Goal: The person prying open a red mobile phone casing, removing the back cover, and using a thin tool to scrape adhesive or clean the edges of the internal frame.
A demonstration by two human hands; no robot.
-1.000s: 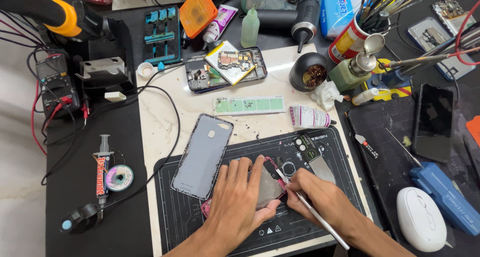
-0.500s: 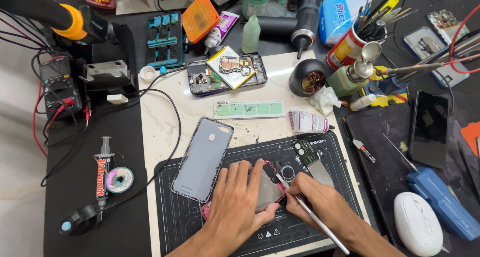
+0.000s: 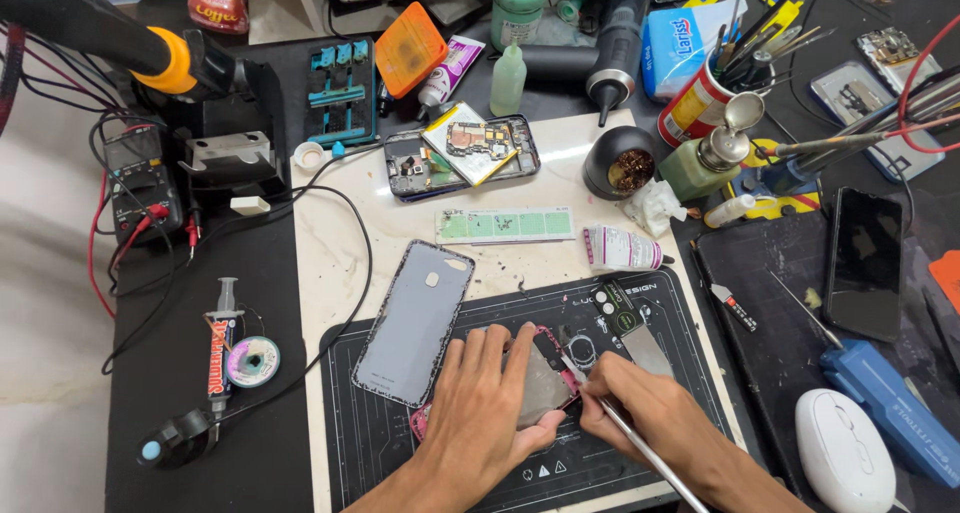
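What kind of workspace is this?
Likely a phone repair bench: an opened phone with exposed circuit board, a detached grey back cover on a black work mat, and a multimeter at the side.

A grey phone back cover (image 3: 415, 318) lies left on the black work mat (image 3: 380, 443); a white computer mouse (image 3: 843, 456) and blue screwdriver handle (image 3: 890, 398) sit right.

We are pressing an opened phone (image 3: 545, 388), pink-edged with a grey metal inside, flat on the black mat (image 3: 400, 453), while a thin metal tool (image 3: 650, 458) is slanting onto its upper edge.
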